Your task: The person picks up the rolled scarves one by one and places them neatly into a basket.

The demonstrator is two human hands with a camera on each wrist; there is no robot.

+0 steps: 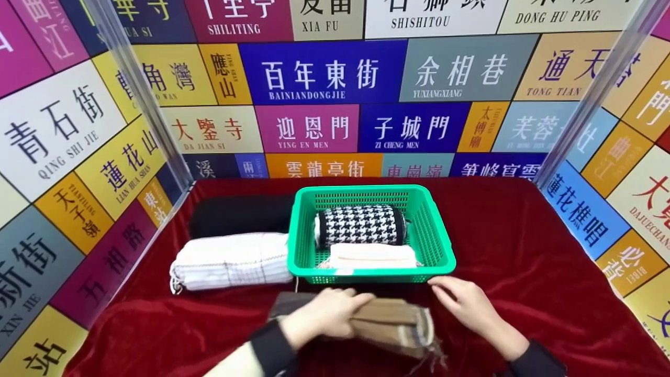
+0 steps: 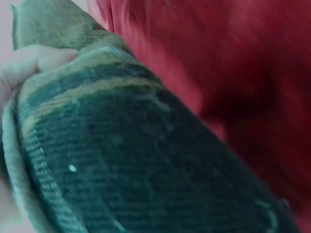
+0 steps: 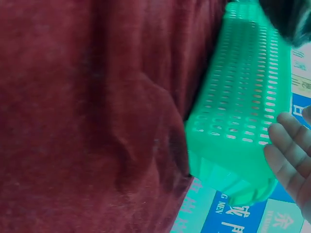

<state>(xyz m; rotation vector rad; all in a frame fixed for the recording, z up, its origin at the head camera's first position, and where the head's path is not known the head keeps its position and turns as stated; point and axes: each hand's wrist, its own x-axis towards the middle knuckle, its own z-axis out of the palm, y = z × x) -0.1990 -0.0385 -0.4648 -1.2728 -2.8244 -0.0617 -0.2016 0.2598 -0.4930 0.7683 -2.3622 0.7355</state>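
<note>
My left hand (image 1: 335, 312) grips a folded brown plaid scarf (image 1: 392, 320) with a fringed end, in front of the basket. The left wrist view shows the fingers (image 2: 53, 59) over the edge of this scarf (image 2: 121, 155), whose striped weave looks dark there. Beside the front right corner of the green plastic basket (image 1: 444, 246) is my right hand (image 1: 468, 306), holding nothing. Its fingers (image 3: 286, 145) are extended close to the basket's perforated side (image 3: 243, 87); whether they touch it I cannot tell. A black-and-white houndstooth roll (image 1: 361, 225) and a pale folded cloth (image 1: 372, 256) lie inside the basket.
Left of the basket lies a stack of white folded cloth (image 1: 230, 262), with a black folded cloth (image 1: 241, 215) behind it. Dark red velvet (image 1: 502, 230) covers the table. Walls of colourful place-name signs (image 1: 324, 73) stand at the back and sides, with clear posts at the corners.
</note>
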